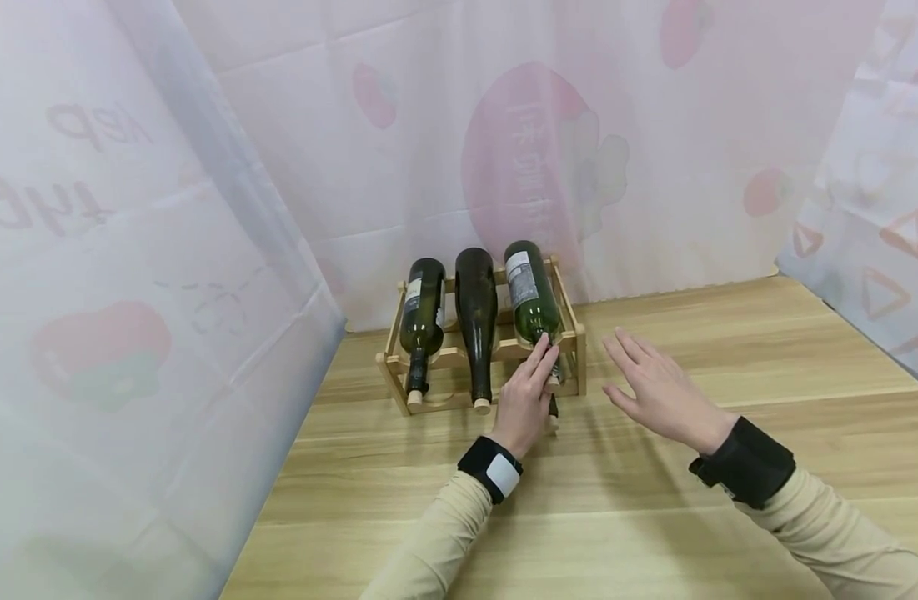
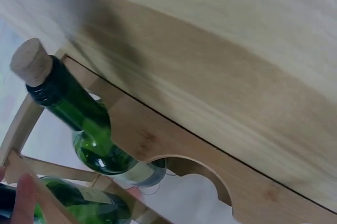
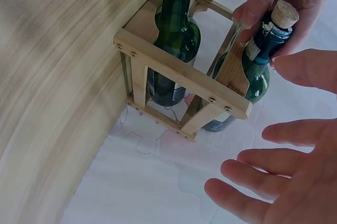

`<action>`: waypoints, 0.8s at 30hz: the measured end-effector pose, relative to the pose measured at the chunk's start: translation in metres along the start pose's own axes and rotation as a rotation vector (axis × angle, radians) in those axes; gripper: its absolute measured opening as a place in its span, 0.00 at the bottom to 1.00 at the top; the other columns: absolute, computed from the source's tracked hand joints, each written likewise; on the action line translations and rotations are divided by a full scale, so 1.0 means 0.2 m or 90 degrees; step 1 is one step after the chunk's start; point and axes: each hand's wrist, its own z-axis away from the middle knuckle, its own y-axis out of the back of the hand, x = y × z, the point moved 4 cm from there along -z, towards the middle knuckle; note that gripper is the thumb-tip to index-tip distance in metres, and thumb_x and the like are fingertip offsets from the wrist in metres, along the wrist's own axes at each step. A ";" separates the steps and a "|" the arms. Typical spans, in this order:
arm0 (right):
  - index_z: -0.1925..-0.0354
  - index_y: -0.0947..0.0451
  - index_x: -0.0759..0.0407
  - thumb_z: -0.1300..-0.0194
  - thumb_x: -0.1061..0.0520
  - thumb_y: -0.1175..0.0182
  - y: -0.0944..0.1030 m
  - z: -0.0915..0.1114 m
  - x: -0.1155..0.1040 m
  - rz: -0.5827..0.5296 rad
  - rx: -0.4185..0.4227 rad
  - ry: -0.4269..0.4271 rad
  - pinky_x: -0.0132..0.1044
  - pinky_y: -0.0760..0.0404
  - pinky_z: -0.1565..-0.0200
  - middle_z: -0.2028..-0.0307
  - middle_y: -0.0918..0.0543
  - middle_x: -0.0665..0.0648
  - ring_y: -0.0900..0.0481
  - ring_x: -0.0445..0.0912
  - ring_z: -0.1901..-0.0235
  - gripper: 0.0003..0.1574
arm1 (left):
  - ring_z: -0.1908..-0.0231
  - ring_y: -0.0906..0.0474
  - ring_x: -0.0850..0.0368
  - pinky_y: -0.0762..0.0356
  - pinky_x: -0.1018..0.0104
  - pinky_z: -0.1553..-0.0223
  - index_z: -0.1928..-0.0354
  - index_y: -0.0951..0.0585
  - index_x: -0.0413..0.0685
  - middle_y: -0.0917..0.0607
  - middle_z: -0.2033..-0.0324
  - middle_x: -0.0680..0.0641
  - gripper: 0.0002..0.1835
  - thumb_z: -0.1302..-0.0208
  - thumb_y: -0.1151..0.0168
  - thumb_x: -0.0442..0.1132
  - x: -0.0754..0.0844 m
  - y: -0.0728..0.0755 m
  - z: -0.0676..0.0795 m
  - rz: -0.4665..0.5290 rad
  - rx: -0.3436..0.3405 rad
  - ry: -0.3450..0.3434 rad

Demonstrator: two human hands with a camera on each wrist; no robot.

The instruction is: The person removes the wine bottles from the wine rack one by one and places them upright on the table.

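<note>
A green wine bottle (image 1: 529, 287) with a pale label lies at the right end of the upper tier of a wooden wine rack (image 1: 580, 346), its corked neck toward me. My left hand (image 1: 524, 404) grips that neck; in the right wrist view its thumb and fingers (image 3: 258, 2) sit around it, just behind the cork (image 3: 285, 14). Apart from the rack, to its right, my right hand (image 1: 664, 392) hovers with spread fingers and holds nothing. Under the gripped bottle, a second green bottle (image 2: 73, 103) lies in the lower tier, its cork (image 2: 31, 61) sticking out past the front rail.
Two more corked bottles lie on the upper tier: a dark one (image 1: 476, 308) in the middle and a labelled one (image 1: 423, 308) at the left. The rack stands on a wood-grain table (image 1: 729, 367), close to a printed curtain (image 1: 413, 167) behind. Another curtain (image 1: 128, 333) borders the left side.
</note>
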 end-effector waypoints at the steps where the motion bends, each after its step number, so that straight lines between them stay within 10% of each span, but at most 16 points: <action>1: 0.33 0.40 0.74 0.35 0.53 0.39 0.00 0.00 0.00 0.000 -0.002 0.000 0.65 0.32 0.40 0.35 0.36 0.78 0.34 0.71 0.38 0.41 | 0.45 0.21 0.51 0.18 0.63 0.54 0.34 0.29 0.46 0.30 0.32 0.45 0.32 0.42 0.35 0.26 0.00 0.00 0.00 0.000 0.003 0.000; 10: 0.33 0.41 0.74 0.34 0.53 0.40 0.00 -0.01 0.00 -0.001 -0.012 0.003 0.65 0.32 0.40 0.34 0.36 0.78 0.35 0.71 0.37 0.41 | 0.40 0.25 0.49 0.25 0.70 0.65 0.30 0.35 0.41 0.39 0.28 0.41 0.38 0.48 0.42 0.26 0.02 0.01 0.00 0.174 -0.045 0.068; 14: 0.32 0.41 0.74 0.34 0.53 0.40 0.01 -0.01 0.00 0.000 -0.012 0.002 0.65 0.32 0.41 0.34 0.37 0.77 0.36 0.71 0.36 0.41 | 0.32 0.35 0.46 0.22 0.58 0.47 0.29 0.38 0.39 0.44 0.26 0.41 0.34 0.38 0.44 0.38 0.05 0.02 -0.02 0.267 -0.074 0.151; 24: 0.33 0.41 0.75 0.34 0.53 0.41 -0.01 0.00 0.00 -0.003 -0.018 0.002 0.63 0.34 0.37 0.34 0.37 0.78 0.36 0.70 0.35 0.40 | 0.43 0.23 0.43 0.17 0.62 0.52 0.41 0.22 0.40 0.32 0.33 0.36 0.18 0.31 0.44 0.38 0.08 0.03 -0.05 0.413 0.072 0.369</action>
